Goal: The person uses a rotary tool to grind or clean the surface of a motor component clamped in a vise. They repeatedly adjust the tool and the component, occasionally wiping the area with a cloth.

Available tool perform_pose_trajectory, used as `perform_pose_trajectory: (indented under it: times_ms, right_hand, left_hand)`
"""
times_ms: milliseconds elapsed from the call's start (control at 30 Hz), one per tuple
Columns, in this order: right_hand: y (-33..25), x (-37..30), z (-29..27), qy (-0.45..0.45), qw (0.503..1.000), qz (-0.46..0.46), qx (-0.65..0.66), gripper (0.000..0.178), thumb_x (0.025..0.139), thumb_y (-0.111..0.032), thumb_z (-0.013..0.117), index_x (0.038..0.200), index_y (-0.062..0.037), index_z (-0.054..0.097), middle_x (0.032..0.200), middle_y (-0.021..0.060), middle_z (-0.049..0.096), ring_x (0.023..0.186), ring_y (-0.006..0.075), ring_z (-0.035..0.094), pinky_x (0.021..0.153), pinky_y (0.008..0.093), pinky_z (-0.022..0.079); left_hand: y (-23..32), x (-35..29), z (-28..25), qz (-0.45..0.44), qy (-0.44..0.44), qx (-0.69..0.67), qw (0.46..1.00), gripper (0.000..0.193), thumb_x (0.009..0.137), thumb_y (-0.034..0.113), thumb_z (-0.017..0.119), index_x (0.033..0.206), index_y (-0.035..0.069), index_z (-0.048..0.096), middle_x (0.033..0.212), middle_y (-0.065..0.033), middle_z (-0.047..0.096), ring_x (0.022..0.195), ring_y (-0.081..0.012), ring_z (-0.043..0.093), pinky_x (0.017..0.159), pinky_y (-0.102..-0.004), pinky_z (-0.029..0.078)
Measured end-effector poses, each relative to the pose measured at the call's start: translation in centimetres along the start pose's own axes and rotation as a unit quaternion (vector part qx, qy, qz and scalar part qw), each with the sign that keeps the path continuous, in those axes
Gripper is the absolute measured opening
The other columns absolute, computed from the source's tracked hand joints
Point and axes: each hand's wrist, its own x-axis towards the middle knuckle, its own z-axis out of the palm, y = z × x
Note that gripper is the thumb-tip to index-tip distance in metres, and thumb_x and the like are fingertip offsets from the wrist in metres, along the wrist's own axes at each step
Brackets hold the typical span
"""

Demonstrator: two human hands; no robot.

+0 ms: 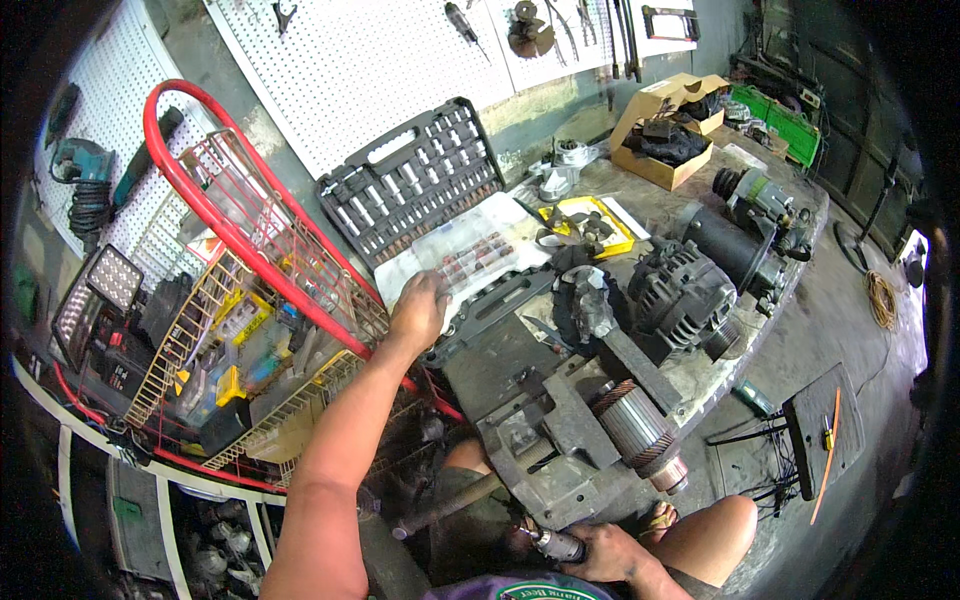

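My left hand [420, 312] reaches to the near left part of a clear plastic parts case [475, 240], which holds small reddish pieces in compartments. Its fingers are curled together; whatever is between them is hidden. Low in front of my body, my right hand [608, 553] is wrapped round a small die grinder [557, 545] with a dark body and metal nose, which points left. Just beyond the grinder, a motor armature [637, 432] with a ribbed steel core and copper end rests on a bench vise [560, 420]. The parts case lies over the lower half of an open socket set case [410, 180].
An alternator [683, 290], a starter motor [730, 245], a yellow tray [617, 232] of parts and a cardboard box [660, 165] stand on the bench. At left is a red-framed wire rack [215, 225]. A black stool [825, 430] stands at right.
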Motion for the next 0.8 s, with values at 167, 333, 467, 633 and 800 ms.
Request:
perform_pose_trajectory:
  times_ms: [167,333,467,633,800]
  right_hand:
    - [-0.1,-0.4,-0.1,0.005,1.0,-0.008,-0.004,0.07,0.078,-0.044,0.088,0.135,-0.0075,0.07,0.116,0.0243,0.078,0.106,0.0435,0.076,0.098,0.0477,0.061]
    - [-0.5,-0.9,-0.1,0.035,0.999,-0.019,-0.006,0.059,0.078,-0.035,0.091,0.126,-0.0053,0.074,0.111,0.0225,0.079,0.101,0.0412,0.077,0.093,0.046,0.061]
    - [-0.7,-1.3,-0.3,0.034,0.999,-0.004,-0.017,0.059,0.078,-0.036,0.091,0.126,-0.0052,0.074,0.111,0.0223,0.079,0.102,0.0416,0.076,0.094,0.0463,0.062]
    - [-0.4,-1.4,-0.1,0.011,1.0,0.013,-0.018,0.061,0.079,-0.036,0.09,0.129,-0.0052,0.073,0.114,0.022,0.078,0.105,0.0419,0.076,0.095,0.0469,0.061]
    - [0.5,-1.1,0.5,0.02,0.999,-0.014,-0.021,0.068,0.081,-0.045,0.083,0.139,-0.0115,0.068,0.112,0.026,0.078,0.102,0.0449,0.076,0.096,0.0514,0.062]
  left_hand:
    - [0.0,1.5,-1.7,0.008,0.087,-0.011,0.996,0.028,0.093,0.002,0.074,0.118,-0.004,0.062,0.121,-0.0262,0.065,0.119,-0.047,0.063,0.103,-0.052,0.05]
    - [0.5,2.6,-4.0,0.001,0.11,-0.022,0.994,0.027,0.094,0.003,0.075,0.117,-0.002,0.062,0.122,-0.025,0.067,0.12,-0.0456,0.064,0.103,-0.0494,0.051]
    - [0.8,1.9,-2.9,0.0,0.091,0.0,0.996,0.024,0.093,0.003,0.076,0.113,-0.002,0.064,0.119,-0.0245,0.068,0.118,-0.046,0.065,0.101,-0.0511,0.051]
    - [1.3,0.0,0.2,-0.03,0.03,0.006,0.999,0.036,0.091,0.016,0.081,0.118,-0.003,0.066,0.126,-0.0267,0.068,0.122,-0.0458,0.064,0.108,-0.0491,0.05]
    - [1.9,-0.8,0.1,-0.016,0.02,0.023,0.999,0.057,0.083,0.028,0.091,0.128,0.0,0.069,0.138,-0.0222,0.067,0.126,-0.0393,0.066,0.108,-0.0461,0.053]
